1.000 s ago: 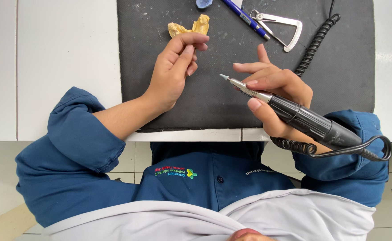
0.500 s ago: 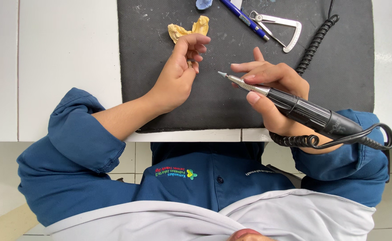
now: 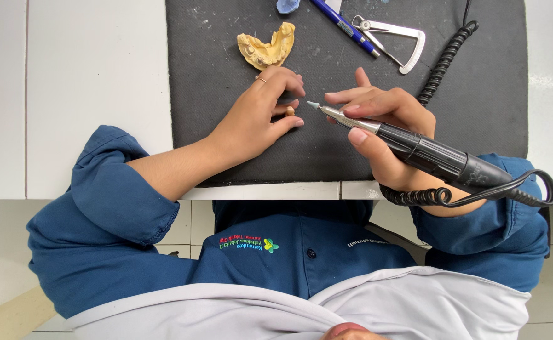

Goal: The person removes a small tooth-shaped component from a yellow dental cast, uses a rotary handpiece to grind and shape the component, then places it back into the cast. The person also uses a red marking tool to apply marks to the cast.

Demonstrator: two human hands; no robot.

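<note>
The left hand [image 3: 254, 119] rests on the dark mat [image 3: 226, 151] that lies on the white surface [image 3: 93, 94]. Its thumb and fingers pinch a tiny tan piece [image 3: 290, 111], near the middle of the mat. The piece is so small that its shape is hard to make out.

The right hand [image 3: 383, 126] is closed around a long black and silver grinding tool [image 3: 415, 148]. The pointy tip of the tool sits just beside the tiny piece; I cannot tell if they touch.

A curly black cord [image 3: 443, 60] runs up the mat to its far edge, and another curly part loops from the back of the tool, under the right wrist.

Just past the left fingers lies a yellow model of teeth [image 3: 267, 47], close to them but apart. Toward the far edge of the mat lie a blue pen [image 3: 345, 28] and a silver measuring tool [image 3: 396, 41], near each other. A small blue thing [image 3: 287, 5] at the far edge is cut off, so I cannot tell what it is.

Blue sleeves cover both arms.
</note>
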